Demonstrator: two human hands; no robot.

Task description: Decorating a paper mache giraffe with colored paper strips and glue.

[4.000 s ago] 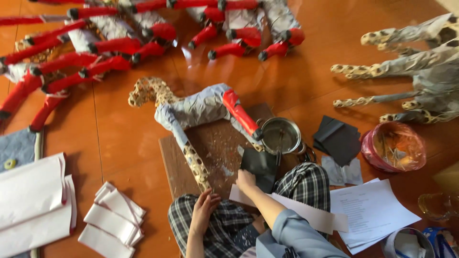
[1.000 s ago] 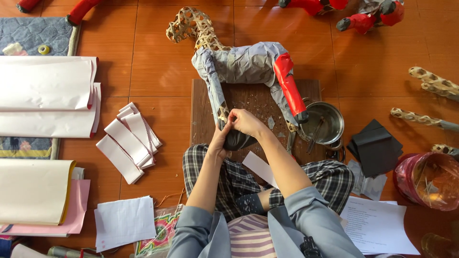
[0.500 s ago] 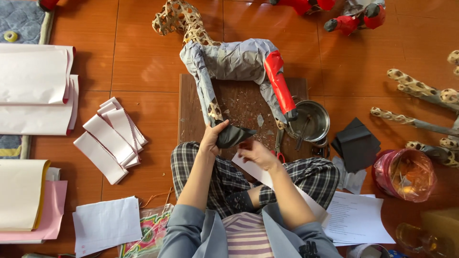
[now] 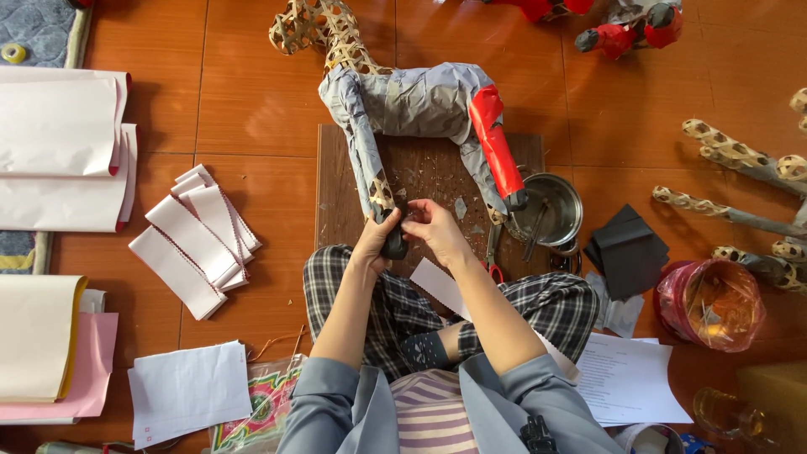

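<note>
A woven bamboo animal frame (image 4: 403, 101), partly covered in grey paper with one red-wrapped leg, lies on a brown wooden board (image 4: 429, 168) in front of me. My left hand (image 4: 376, 238) grips the foot of its grey front leg, where a dark paper wrap (image 4: 395, 244) sits. My right hand (image 4: 433, 225) pinches the same dark wrap from the right. Both hands meet at the leg's end, above my checked trousers.
A metal bowl (image 4: 551, 210) with tools stands right of the board, red-handled scissors (image 4: 494, 265) beside it. Dark paper squares (image 4: 626, 248) and a pink bag (image 4: 710, 303) lie right. White paper strips (image 4: 193, 240) and paper sheets (image 4: 59, 151) lie left. More bamboo frames (image 4: 740, 168) lie far right.
My right hand has come back up from my lap to the leg's end, joining the left hand on the dark wrap. The view has shifted slightly.
</note>
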